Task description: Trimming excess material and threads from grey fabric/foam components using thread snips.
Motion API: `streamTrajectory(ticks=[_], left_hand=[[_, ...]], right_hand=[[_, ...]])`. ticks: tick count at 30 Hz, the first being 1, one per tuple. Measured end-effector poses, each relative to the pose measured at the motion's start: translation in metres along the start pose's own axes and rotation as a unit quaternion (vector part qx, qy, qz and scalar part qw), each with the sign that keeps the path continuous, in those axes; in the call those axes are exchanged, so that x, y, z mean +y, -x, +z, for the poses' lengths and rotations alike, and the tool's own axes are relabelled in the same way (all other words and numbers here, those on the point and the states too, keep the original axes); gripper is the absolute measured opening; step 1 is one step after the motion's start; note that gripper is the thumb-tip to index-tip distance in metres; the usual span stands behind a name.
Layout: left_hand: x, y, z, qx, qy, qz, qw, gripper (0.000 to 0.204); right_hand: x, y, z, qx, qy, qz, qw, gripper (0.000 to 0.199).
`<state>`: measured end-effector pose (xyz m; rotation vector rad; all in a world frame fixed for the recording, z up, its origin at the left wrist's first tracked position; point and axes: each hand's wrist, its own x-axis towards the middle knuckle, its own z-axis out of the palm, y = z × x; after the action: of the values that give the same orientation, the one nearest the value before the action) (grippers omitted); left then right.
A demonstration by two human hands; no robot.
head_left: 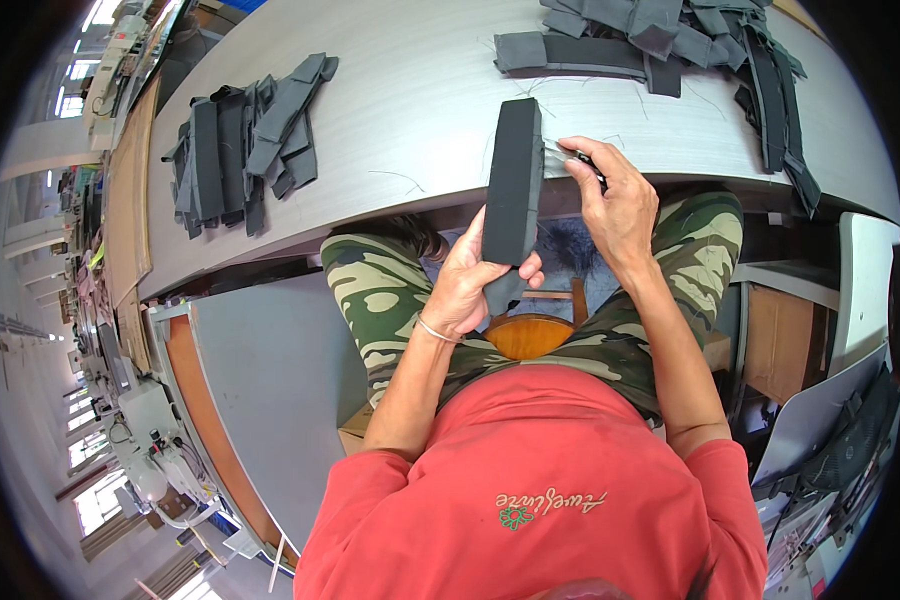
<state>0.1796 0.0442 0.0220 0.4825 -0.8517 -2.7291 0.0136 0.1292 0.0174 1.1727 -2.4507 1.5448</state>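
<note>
Left hand grips the strip by its near end; right hand pinches snips beside its right edge.

One held strip; two piles

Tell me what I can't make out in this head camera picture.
All in the head view:
1. Small black-and-silver tool: most of its handle, covered by the bare right hand; its tip is too small to show whether it touches cloth.
2. Long dark grey fabric strip: its underside, facing away.
3. Bare left hand: some finger parts, behind that strip.
4. Heaped dark grey fabric pieces: far side, cut off by the top edge.
</note>
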Motion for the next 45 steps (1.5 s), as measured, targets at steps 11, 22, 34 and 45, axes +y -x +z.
streamTrajectory(ticks=[11,22,34,45], left_hand=[[-0.006,0.000,-0.002,-0.008,0.039,-0.011,0.999,0.055],[-0.019,0.000,-0.010,0.023,-0.060,0.010,0.998,0.055],[-0.027,-0.005,-0.018,0.032,-0.163,0.017,0.986,0.042],[-0.013,-0.006,-0.009,0.077,-0.145,0.090,0.982,0.038]], right_hand=[[0.001,-0.003,0.006,0.010,0.031,0.000,0.999,0.016],[0.000,-0.002,0.003,-0.015,0.031,0.024,0.999,0.015],[0.002,-0.024,0.016,-0.089,0.059,-0.032,0.994,0.014],[-0.029,0.022,-0.031,-0.231,-0.185,0.030,0.955,0.025]])
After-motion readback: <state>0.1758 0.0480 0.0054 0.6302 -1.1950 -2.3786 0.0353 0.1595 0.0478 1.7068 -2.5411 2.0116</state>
